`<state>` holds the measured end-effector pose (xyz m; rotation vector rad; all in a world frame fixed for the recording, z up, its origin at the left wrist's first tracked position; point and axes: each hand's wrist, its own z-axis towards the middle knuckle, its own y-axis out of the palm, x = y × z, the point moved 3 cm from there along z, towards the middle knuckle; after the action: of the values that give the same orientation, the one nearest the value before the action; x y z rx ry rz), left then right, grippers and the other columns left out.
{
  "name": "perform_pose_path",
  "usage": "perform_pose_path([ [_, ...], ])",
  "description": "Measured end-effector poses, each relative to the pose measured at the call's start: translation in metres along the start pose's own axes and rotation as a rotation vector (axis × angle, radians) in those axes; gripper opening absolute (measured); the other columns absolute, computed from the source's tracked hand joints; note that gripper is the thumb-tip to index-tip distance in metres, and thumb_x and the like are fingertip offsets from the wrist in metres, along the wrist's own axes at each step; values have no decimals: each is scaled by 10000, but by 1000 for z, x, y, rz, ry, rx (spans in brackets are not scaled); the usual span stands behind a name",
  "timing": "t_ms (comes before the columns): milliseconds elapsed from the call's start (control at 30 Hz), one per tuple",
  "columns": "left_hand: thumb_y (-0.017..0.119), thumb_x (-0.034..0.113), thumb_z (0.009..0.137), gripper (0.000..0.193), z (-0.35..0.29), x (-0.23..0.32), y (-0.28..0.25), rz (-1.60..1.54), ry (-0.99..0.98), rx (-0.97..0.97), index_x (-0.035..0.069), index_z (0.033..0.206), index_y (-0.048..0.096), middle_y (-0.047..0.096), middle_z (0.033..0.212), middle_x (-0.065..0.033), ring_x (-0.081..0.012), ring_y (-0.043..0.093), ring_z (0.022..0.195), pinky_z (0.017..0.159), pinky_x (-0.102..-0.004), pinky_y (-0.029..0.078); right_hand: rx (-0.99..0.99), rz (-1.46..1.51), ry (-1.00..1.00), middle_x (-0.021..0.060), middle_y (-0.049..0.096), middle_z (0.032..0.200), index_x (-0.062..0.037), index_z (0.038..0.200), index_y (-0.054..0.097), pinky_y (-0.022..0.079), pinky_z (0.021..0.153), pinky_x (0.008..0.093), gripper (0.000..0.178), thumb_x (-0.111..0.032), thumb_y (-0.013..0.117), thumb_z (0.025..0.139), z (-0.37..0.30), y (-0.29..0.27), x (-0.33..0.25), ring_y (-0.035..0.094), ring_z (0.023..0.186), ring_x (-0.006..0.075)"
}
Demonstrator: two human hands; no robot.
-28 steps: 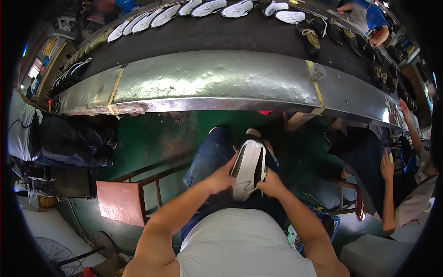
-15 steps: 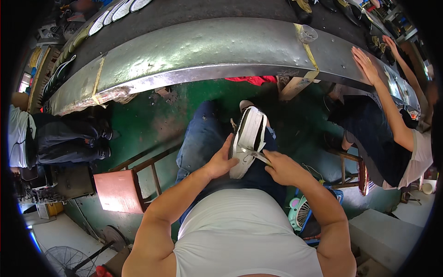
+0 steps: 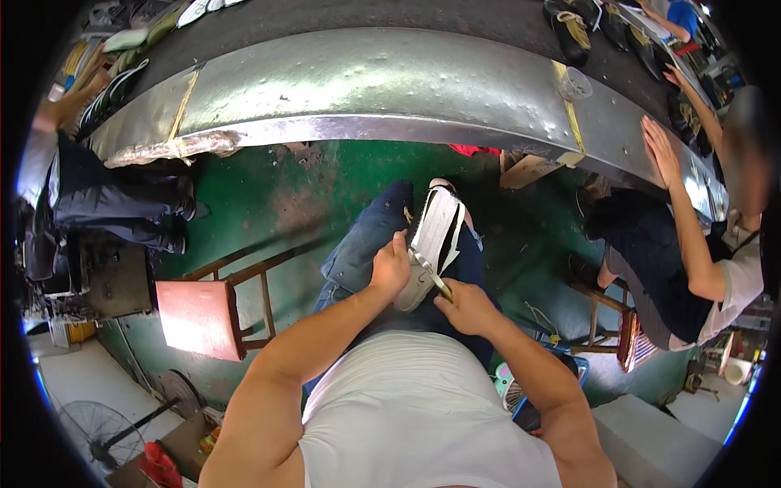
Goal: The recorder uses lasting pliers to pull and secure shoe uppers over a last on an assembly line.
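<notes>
A white shoe [image 3: 438,221] with black edging along its side rests on my lap, its pale underside facing up. My left hand [image 3: 392,264] is closed on the shoe's left side, near the end closest to me. In my right hand [image 3: 468,309] is the handle of a metal hand tool that looks like pincers [image 3: 431,274]. The tool's head lies over the shoe's near part, close to my left fingers. Whether its jaws grip the shoe's edge is too small to tell. A loose white strip stands off the shoe's right side.
Ahead runs a metal-edged conveyor bench [image 3: 342,81] bearing black shoes [image 3: 567,31]. A clear cup [image 3: 576,84] sits on its edge. A stool [image 3: 199,319] stands left, a small fan [image 3: 508,386] at my right. One co-worker [image 3: 683,236] sits right, another [image 3: 122,199] left.
My right hand has come lower and slightly left, and the tool now slants more steeply. My left hand has shifted a little left. The co-worker at the left now reaches toward the bench.
</notes>
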<state>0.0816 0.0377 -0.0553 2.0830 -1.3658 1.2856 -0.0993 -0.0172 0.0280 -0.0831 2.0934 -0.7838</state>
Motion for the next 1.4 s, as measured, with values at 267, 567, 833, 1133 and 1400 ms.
perform_pose_path([
  [267,379,308,1062,481,-10,26,-3,283,246,-70,24,1440,470,581,1316,-287,-458,585,1169,1022,-444,464,262,-367,-137,219,650,920,15,989,549,517,778,519,234,-190,633,912,36,-49,0,642,894,452],
  [567,401,242,1049,577,-17,66,-13,800,265,-420,202,1589,200,362,1492,-348,-489,554,1207,1041,-456,479,-245,192,341,260,668,865,11,943,593,518,734,495,221,-210,600,952,40,-81,10,660,822,437],
  [833,472,322,1027,586,-25,71,-8,855,344,-427,247,1570,266,337,1494,-375,-495,641,1057,954,-470,527,160,-192,-31,300,663,867,31,1036,590,500,758,547,353,-305,485,1018,67,-54,28,646,821,480],
  [1133,702,180,897,829,-45,17,-21,266,197,-258,1,1555,230,570,1357,-274,-360,596,1226,1085,-348,420,137,141,-52,257,663,808,35,989,590,500,726,501,406,-357,489,1026,23,-24,28,650,807,456],
  [1400,755,204,763,999,-48,93,-45,794,266,-402,97,1571,177,674,1056,-303,-446,668,986,910,-457,519,330,634,39,74,662,962,-2,1169,559,519,783,308,271,-181,612,972,-28,20,81,655,853,158],
])
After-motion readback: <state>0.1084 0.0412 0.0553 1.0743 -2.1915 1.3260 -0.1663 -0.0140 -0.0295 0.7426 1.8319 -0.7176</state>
